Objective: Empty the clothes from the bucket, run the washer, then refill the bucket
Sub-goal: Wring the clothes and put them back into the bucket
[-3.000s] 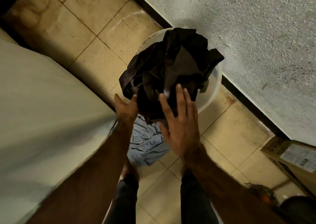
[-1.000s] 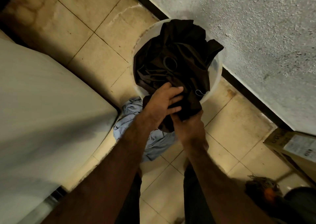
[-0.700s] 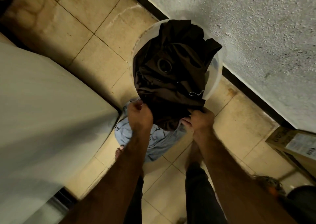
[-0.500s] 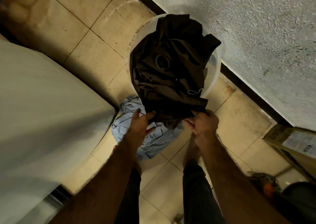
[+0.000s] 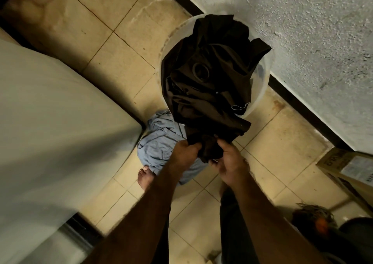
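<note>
A translucent white bucket (image 5: 260,94) stands on the tiled floor against the wall. Dark brown clothes (image 5: 207,78) fill it and spill over its near rim. My left hand (image 5: 184,152) and my right hand (image 5: 230,160) both grip the hanging end of the dark cloth just below the rim, close together. A light blue garment (image 5: 159,142) lies crumpled on the floor beside the bucket, partly under my left arm.
A large pale appliance top (image 5: 50,132) fills the left side. A rough white wall (image 5: 312,31) runs behind the bucket. A cardboard box (image 5: 347,166) sits at right, a mop head (image 5: 314,217) near it. My bare foot (image 5: 145,178) stands by the blue garment.
My hands came off the cloth pile, moved down to the bucket's near rim, then closed together on the hanging end of the dark cloth.
</note>
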Available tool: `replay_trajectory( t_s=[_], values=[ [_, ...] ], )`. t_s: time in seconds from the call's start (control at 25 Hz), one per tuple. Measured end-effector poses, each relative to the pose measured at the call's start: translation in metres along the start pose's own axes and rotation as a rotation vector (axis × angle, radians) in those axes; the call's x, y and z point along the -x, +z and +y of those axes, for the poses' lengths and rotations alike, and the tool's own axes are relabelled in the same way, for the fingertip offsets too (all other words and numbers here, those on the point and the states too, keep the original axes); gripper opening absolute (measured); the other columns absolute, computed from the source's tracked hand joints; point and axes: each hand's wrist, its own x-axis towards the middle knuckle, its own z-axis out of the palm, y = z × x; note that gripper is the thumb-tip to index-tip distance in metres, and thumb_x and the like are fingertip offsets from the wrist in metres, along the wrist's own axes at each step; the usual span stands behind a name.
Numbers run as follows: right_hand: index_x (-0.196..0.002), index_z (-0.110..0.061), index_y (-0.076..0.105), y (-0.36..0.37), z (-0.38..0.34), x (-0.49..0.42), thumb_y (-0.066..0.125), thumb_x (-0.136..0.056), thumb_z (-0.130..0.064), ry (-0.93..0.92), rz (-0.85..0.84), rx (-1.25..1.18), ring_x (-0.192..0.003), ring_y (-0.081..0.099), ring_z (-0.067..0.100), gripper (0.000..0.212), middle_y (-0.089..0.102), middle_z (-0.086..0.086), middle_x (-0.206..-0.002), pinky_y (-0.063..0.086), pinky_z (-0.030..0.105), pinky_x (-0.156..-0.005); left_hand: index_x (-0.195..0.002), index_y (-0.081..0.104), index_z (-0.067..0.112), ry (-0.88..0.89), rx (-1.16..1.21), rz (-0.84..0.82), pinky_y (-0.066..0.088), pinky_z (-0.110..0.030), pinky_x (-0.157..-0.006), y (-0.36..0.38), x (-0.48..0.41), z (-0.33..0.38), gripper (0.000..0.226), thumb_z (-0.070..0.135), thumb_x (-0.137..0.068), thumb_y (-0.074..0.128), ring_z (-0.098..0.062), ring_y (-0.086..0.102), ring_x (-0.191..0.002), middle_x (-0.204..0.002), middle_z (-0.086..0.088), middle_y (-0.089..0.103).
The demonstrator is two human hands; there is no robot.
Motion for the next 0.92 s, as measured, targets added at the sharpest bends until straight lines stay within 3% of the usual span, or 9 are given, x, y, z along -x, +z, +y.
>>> replay_trajectory(
  t_s=[0.08,0.16,0.28,0.4,0.52,0.6,0.68,0.8,0.92],
  values=[
    [-0.105,-0.027,0.068,0.001,-0.001,0.007,0.063,-0.097,-0.020,-0.123,0.142,0.158,-0.100,0.070,0.029,0.012,0.072,0.015,-0.118,0.059,0.046,-0.082,-0.081,0.064,0.010,-0.016,-0.016,0.005,0.047,-0.033,-0.073,0.010,0.009,-0.012,0.014,0.022,-0.089,0.066,-0.024,0.063,-0.082,-0.090,-0.014,0.069],
    [-0.098,-0.028,0.072,-0.001,-0.011,0.022,0.068,-0.093,-0.015,-0.206,0.209,0.153,-0.099,0.073,0.030,0.013,0.077,0.010,-0.108,0.060,0.050,-0.090,-0.085,0.063,0.015,-0.059,0.131,-0.020,0.047,-0.032,-0.070,0.017,0.019,-0.018,0.017,0.030,-0.092,0.064,-0.026,0.065,-0.082,-0.097,-0.015,0.070],
    [-0.112,-0.016,0.071,-0.003,-0.058,0.038,0.073,-0.088,-0.010,-0.349,0.288,-0.102,-0.102,0.074,0.027,0.024,0.077,0.007,-0.109,0.062,0.041,-0.079,-0.100,0.062,0.015,-0.003,0.396,0.020,0.053,-0.034,-0.071,0.024,0.038,-0.001,0.018,0.032,-0.096,0.064,-0.021,0.068,-0.084,-0.094,-0.005,0.070],
    [-0.129,-0.015,0.054,0.010,-0.108,0.020,0.070,-0.088,0.001,-0.543,0.265,-0.238,-0.114,0.069,0.028,0.047,0.067,0.012,-0.127,0.061,0.033,-0.075,-0.116,0.059,0.018,0.324,0.342,0.255,0.055,-0.026,-0.078,0.022,0.047,0.026,0.030,0.030,-0.091,0.071,-0.014,0.066,-0.099,-0.114,-0.003,0.065],
    [-0.158,-0.019,0.023,0.033,-0.123,-0.029,0.072,-0.081,0.000,-0.667,0.045,0.167,-0.140,0.047,0.028,0.093,0.043,0.012,-0.155,0.047,0.042,-0.112,-0.134,0.050,0.023,0.702,0.047,0.462,0.053,-0.029,-0.093,0.005,0.033,0.060,0.050,0.029,-0.087,0.068,-0.015,0.053,-0.122,-0.136,0.001,0.049],
    [-0.162,-0.030,0.000,0.036,-0.120,-0.064,0.078,-0.075,-0.017,-0.604,-0.051,0.599,-0.150,0.032,0.026,0.118,0.028,0.005,-0.165,0.034,0.049,-0.121,-0.145,0.043,0.021,0.849,-0.211,0.489,0.047,-0.039,-0.108,-0.006,0.016,0.085,0.065,0.027,-0.084,0.064,-0.023,0.042,-0.136,-0.149,-0.006,0.039],
    [-0.160,-0.036,-0.007,0.037,-0.121,-0.089,0.078,-0.066,-0.040,-0.520,-0.026,0.914,-0.153,0.026,0.030,0.128,0.024,0.007,-0.166,0.030,0.051,-0.123,-0.152,0.035,0.022,0.907,-0.526,0.411,0.037,-0.047,-0.115,-0.012,0.002,0.100,0.076,0.027,-0.081,0.060,-0.031,0.027,-0.147,-0.161,-0.011,0.025],
    [-0.161,-0.019,0.011,0.045,-0.126,-0.104,0.073,-0.079,-0.043,-0.488,0.176,1.354,-0.150,0.029,0.037,0.106,0.028,0.018,-0.163,0.026,0.046,-0.125,-0.156,0.025,0.030,0.819,-1.020,0.193,0.030,-0.058,-0.116,-0.020,-0.026,0.100,0.080,0.035,-0.082,0.055,-0.035,0.011,-0.152,-0.167,-0.007,0.009],
    [-0.149,-0.017,0.040,0.044,-0.116,-0.070,0.068,-0.082,-0.030,-0.725,0.485,1.209,-0.129,0.052,0.040,0.074,0.045,0.015,-0.150,0.047,0.045,-0.105,-0.157,0.020,0.033,0.720,-1.089,0.069,0.034,-0.057,-0.114,-0.023,-0.038,0.082,0.079,0.030,-0.086,0.055,-0.040,0.012,-0.151,-0.168,-0.008,0.001]
  ],
)
